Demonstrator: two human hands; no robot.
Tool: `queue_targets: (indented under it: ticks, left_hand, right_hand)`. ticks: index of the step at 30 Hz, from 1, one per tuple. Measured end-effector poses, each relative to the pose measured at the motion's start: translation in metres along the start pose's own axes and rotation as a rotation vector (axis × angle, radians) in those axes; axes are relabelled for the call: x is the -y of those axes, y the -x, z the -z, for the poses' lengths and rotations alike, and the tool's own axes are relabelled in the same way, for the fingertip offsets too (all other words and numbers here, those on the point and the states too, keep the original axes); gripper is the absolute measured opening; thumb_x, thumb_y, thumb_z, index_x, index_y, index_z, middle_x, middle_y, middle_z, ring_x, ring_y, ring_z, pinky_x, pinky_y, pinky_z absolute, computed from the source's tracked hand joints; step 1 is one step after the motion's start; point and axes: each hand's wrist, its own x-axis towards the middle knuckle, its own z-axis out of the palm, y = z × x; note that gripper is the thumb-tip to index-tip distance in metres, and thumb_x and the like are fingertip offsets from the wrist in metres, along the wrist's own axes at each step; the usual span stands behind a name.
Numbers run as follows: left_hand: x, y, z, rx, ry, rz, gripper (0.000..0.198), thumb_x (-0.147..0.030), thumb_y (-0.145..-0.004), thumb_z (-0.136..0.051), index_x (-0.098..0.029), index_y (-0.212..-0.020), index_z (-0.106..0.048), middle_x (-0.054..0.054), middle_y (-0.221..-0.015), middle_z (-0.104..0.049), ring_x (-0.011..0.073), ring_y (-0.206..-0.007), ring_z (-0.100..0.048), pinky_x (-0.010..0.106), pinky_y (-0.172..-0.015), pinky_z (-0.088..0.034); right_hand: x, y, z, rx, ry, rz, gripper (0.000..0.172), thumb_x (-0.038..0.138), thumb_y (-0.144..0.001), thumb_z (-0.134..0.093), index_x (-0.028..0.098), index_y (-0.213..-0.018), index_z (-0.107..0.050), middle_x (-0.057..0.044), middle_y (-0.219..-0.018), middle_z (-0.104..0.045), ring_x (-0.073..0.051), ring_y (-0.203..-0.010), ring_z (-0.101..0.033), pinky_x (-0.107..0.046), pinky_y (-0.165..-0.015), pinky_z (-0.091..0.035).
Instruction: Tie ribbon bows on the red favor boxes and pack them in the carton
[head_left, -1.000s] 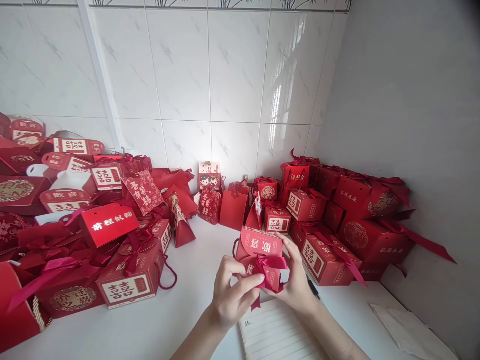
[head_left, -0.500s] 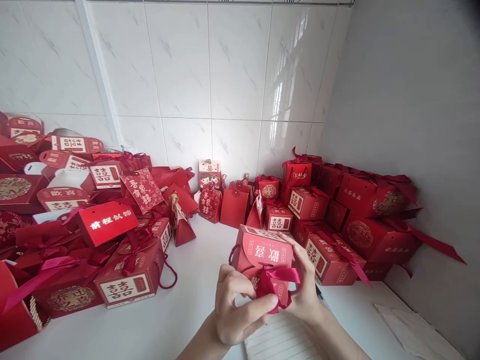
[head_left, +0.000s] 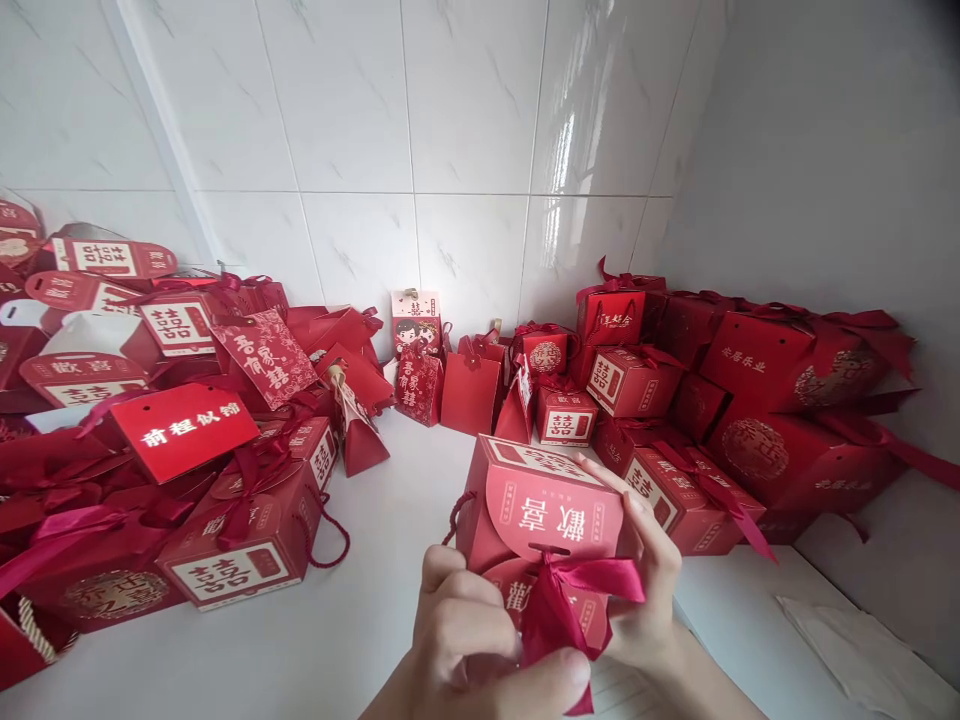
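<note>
I hold a small red gift box [head_left: 541, 505] with gold characters on its rounded flap, low in the middle of the view. A red ribbon [head_left: 570, 600] hangs from the flap's front. My left hand [head_left: 480, 650] is closed, its thumb and fingers pinching the ribbon's lower end. My right hand [head_left: 645, 590] wraps round the right side of the box, fingers reaching up its edge.
Piles of red gift boxes and bags cover the white counter [head_left: 360, 640]: a big heap at left [head_left: 172, 430], a row along the tiled back wall [head_left: 465, 380], a stack at right [head_left: 750, 410]. A white sheet [head_left: 847, 650] lies at lower right.
The box and both hands have come closer to the camera and look larger. The lined notebook under my hands has almost left the view. My left hand has closed tighter on the ribbon.
</note>
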Motion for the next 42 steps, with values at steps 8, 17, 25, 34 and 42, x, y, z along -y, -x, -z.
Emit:
queue_targets:
  ticks: [8,17,25,34,42]
  left_hand:
    - [-0.006,0.001,0.000,0.021,-0.008,0.067,0.036,-0.017,-0.081,-0.054,-0.040,-0.110,-0.056,-0.005,-0.063,-0.037,0.0080,-0.054,-0.043,0.031,-0.071,-0.041]
    - [-0.005,-0.003,0.002,0.032,-0.005,0.042,0.036,-0.016,-0.079,-0.056,-0.036,-0.109,-0.057,-0.005,-0.065,-0.036,0.0075,-0.055,-0.044,0.031,-0.070,-0.041]
    - [-0.007,-0.002,0.001,0.021,0.003,0.068,0.036,-0.015,-0.081,-0.054,-0.038,-0.109,-0.056,-0.005,-0.063,-0.038,0.0073,-0.053,-0.044,0.032,-0.070,-0.040]
    - [-0.010,-0.006,-0.001,0.003,0.052,0.098,0.036,-0.009,-0.078,-0.054,-0.034,-0.104,-0.059,-0.006,-0.065,-0.040,0.0063,-0.054,-0.045,0.033,-0.069,-0.037]
    - [-0.016,-0.007,-0.005,-0.057,0.072,0.162,0.033,-0.010,-0.081,-0.051,-0.035,-0.099,-0.061,-0.005,-0.062,-0.039,0.0063,-0.054,-0.044,0.032,-0.067,-0.036]
  right_hand:
    - [0.002,0.000,0.001,-0.004,0.085,-0.003,0.078,0.035,-0.075,-0.068,0.030,-0.137,-0.021,-0.013,-0.136,-0.035,-0.039,-0.123,-0.037,-0.059,-0.096,-0.039]
    - [0.002,-0.004,0.001,-0.007,0.090,0.039,0.073,0.037,-0.079,-0.063,0.029,-0.138,-0.021,-0.014,-0.134,-0.036,-0.036,-0.121,-0.040,-0.061,-0.093,-0.040]
    - [0.002,-0.002,0.001,-0.002,0.048,0.033,0.072,0.034,-0.080,-0.063,0.028,-0.138,-0.021,-0.014,-0.136,-0.035,-0.037,-0.122,-0.039,-0.063,-0.093,-0.038]
    - [0.002,-0.002,0.001,-0.002,0.048,0.040,0.072,0.032,-0.081,-0.063,0.026,-0.139,-0.021,-0.015,-0.136,-0.034,-0.037,-0.122,-0.039,-0.062,-0.093,-0.038]
    - [0.002,-0.002,0.000,-0.012,0.023,0.033,0.074,0.028,-0.079,-0.065,0.026,-0.139,-0.022,-0.015,-0.136,-0.035,-0.038,-0.122,-0.039,-0.063,-0.093,-0.038]
